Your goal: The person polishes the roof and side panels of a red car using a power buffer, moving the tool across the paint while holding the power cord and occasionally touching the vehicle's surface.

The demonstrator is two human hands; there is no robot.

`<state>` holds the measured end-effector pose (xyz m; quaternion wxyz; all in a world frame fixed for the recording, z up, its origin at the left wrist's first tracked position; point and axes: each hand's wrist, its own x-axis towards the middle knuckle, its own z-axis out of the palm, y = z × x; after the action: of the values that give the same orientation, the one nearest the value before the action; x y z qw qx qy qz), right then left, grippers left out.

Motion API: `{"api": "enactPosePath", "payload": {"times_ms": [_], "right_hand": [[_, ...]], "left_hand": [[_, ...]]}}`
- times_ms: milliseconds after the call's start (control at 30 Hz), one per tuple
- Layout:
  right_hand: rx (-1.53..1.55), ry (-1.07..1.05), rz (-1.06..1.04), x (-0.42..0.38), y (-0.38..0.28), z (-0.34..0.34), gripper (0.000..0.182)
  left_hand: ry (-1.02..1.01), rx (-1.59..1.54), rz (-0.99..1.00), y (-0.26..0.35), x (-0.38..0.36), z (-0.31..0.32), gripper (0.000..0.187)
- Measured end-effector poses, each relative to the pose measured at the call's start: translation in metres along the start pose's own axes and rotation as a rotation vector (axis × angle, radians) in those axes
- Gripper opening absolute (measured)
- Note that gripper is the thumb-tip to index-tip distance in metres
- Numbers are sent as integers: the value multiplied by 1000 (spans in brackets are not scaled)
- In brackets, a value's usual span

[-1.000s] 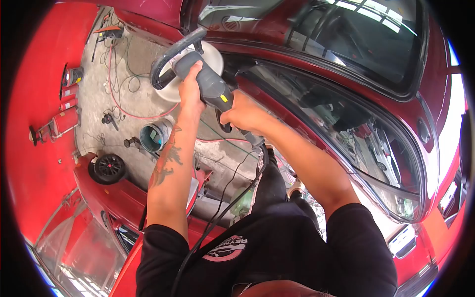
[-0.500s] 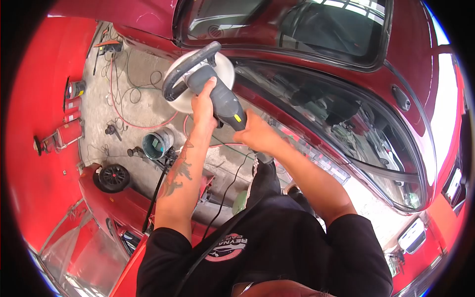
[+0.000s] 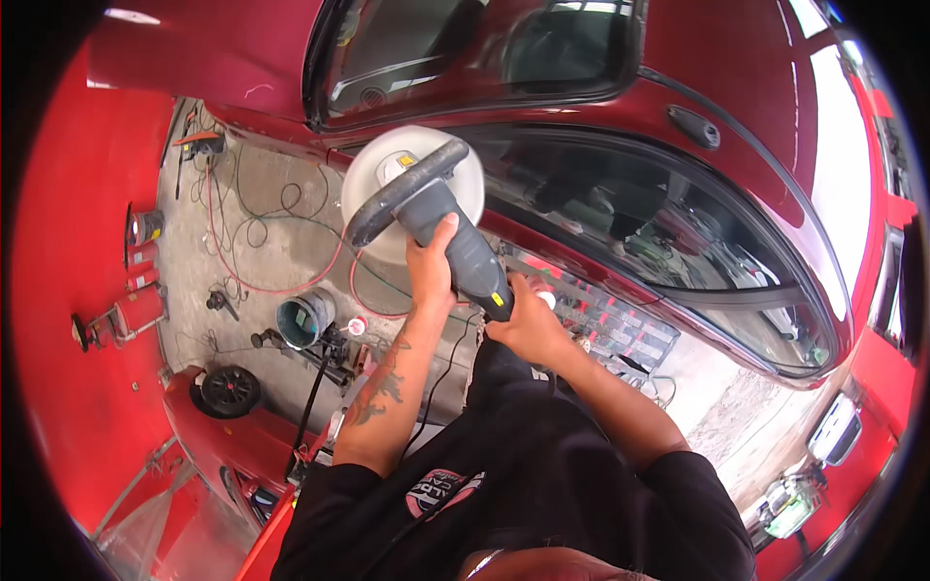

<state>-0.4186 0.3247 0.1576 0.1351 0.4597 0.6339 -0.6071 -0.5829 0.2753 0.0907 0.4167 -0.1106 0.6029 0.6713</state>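
Note:
A dark grey polisher (image 3: 470, 259) is held in both hands, tilted across the middle of the view. Its wide, pale round pad (image 3: 362, 190) is at the far end, behind a black loop handle (image 3: 392, 197). My left hand (image 3: 429, 266) wraps the body just behind the head, its thumb lying along the top. Farther back, my right hand (image 3: 533, 324) grips the rear end beside a yellow mark. The pad overlaps the lower edge of the dark red car (image 3: 572, 111), near the front of its side window (image 3: 620, 208).
Hoses and cords (image 3: 257, 289) trail over the concrete floor at left. A bucket (image 3: 305, 318) stands near a black wheel (image 3: 231, 391), which rests on a red panel (image 3: 262, 436). A red wall (image 3: 87, 232) bounds the left side. Floor grating (image 3: 620, 324) lies below the car.
The polisher and both hands have shifted right and down in the view, and the loop handle has turned. The car appears farther left and higher. Both hands keep their hold.

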Motion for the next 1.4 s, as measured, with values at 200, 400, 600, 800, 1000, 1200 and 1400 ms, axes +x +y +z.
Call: {"api": "enactPosePath", "payload": {"times_ms": [200,400,600,800,1000,1200,1400], "right_hand": [[27,96,38,-51,-56,-3,82],[82,209,61,-95,-81,9,82],[145,315,89,-117,-93,20,83],[299,438,14,-110,-87,33,79],[604,448,-269,-62,-50,59,64],[765,301,-285,-49,-43,89,61],[703,369,-245,-50,-44,95,70]], "left_hand": [[-119,22,-45,53,-31,13,68],[-250,45,-54,93,-64,26,67],[-360,123,9,113,-78,42,59],[-525,241,185,119,-78,64,61],[-614,491,321,130,-69,81,70],[-466,668,414,129,-66,58,73],[-547,630,386,131,-70,60,73]]}}
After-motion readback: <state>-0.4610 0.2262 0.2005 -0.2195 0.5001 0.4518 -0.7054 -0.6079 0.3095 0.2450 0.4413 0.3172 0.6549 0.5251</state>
